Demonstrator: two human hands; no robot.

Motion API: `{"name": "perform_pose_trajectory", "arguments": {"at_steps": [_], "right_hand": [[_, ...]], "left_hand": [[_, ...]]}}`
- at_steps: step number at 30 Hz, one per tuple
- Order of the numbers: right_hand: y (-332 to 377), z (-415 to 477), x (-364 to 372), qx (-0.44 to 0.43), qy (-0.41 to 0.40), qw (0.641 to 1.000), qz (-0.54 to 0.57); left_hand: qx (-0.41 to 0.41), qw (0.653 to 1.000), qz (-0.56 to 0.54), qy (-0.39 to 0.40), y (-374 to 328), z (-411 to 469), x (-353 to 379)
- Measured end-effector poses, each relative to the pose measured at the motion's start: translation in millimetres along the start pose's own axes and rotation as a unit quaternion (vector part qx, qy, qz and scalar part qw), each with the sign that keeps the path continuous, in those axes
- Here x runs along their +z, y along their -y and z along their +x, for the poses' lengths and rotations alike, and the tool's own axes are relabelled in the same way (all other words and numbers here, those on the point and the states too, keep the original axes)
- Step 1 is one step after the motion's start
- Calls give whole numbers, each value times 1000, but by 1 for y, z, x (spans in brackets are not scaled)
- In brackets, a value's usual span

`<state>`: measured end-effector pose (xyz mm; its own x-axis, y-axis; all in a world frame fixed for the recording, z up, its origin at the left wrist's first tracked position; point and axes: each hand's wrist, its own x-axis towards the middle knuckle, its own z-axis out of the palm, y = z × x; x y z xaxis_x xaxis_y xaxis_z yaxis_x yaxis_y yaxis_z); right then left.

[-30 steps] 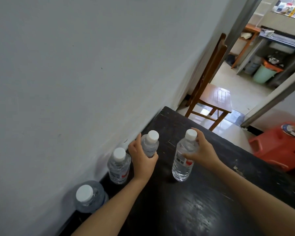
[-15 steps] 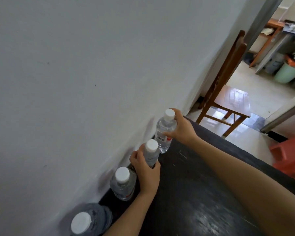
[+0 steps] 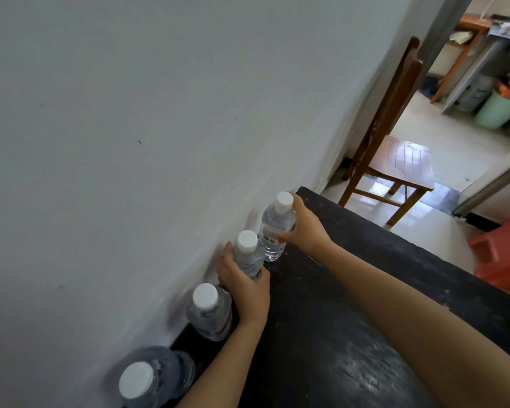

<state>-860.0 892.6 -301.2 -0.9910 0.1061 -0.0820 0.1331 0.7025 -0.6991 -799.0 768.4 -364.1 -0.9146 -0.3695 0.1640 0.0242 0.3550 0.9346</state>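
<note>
**Row of bottles close to the far table edge**

Head view: four capped water bottles line up along the wall (image 3: 159, 113) on the dark table (image 3: 365, 290). The right hand (image 3: 305, 228) grasps the far bottle (image 3: 274, 231) around its shoulder, just beside the wall and close to the table's far edge. Whether its base sits fully on the table cannot be told. The left hand (image 3: 248, 287) wraps around the second bottle (image 3: 249, 260), which touches or nearly touches the far one. The third bottle (image 3: 209, 313) and the nearest bottle (image 3: 153, 375) stand free, nearer the person.

The main risk is likely at the far end. If the right hand lets go while the far bottle is tilted or partly off its base, it could topple over the edge toward the chair (image 3: 395, 160) and the floor. Pushing the second bottle further along the row could shove the far one the same way. The left forearm passes close to the third bottle, so a careless pull back may knock it over.
</note>
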Motion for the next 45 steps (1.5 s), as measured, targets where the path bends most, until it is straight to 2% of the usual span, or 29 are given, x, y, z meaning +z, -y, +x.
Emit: {"name": "perform_pose_trajectory", "arguments": {"at_steps": [6,10,14,17,23,27,36,45], "right_hand": [[-6,-25,-11,55,0,998,-20],[-5,-68,-23,54,4,997,-59],[-9,-121,-34,35,40,993,-101],[-19,-153,-52,56,19,993,-102],[-42,-213,-99,77,-66,983,-154],[-50,-258,-109,75,-79,977,-181],[-59,-349,-118,63,-92,973,-201],[-62,-428,-109,92,-116,970,-195]], "left_hand": [[-85,996,-16,13,-13,-6,1],[-122,989,28,82,-19,-25,-3],[-25,984,99,146,-29,-59,-12],[40,972,126,194,-36,-80,-26],[51,933,192,301,-45,-84,-61],[92,904,251,334,-53,-87,-87],[197,881,289,318,-81,-118,-148],[295,834,328,331,-97,-152,-187]]}}
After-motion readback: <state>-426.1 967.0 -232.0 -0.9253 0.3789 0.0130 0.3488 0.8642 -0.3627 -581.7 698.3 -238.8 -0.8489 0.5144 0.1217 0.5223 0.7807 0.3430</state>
